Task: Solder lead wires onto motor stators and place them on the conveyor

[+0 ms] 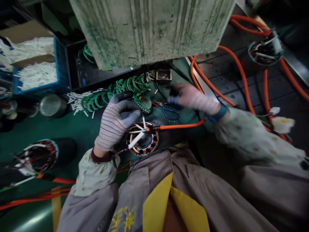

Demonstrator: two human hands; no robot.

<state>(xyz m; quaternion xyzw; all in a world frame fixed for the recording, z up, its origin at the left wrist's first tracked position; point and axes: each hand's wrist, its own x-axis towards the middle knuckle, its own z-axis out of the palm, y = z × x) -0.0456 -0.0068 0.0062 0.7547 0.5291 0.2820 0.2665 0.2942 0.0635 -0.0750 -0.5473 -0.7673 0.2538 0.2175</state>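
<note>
Facing each other near the centre of the frame, the thumb and forefinger of the left hand are crooked close beside a curved green board; whether they pinch it, I cannot tell. The thin knit here is banded in grey-blue and salmon, darker at the tips. The right hand, right of centre, is smeared by blur, its tips a dark smudge, so its grip cannot be made out; beyond its similar stripes comes a blue cuff.

Just below the left fingertips, fine coloured wires run down to a slim white sleeve that reaches the stator. This stator sits mid-frame, just above the lap, a ring speckled red, black and pale, with white tubes across its hollow. A smooth orange cable leaves it toward the right.

Between the hands lie scissors with looped blue handles. Further up and left, dotted crescent boards overlap in a row, beside a loose heap of white tubing. A small metal tray stands above centre. Over it, a ribbed, stained grey panel fills the top. At upper left, a blue bin holds matte white sticks.
</note>
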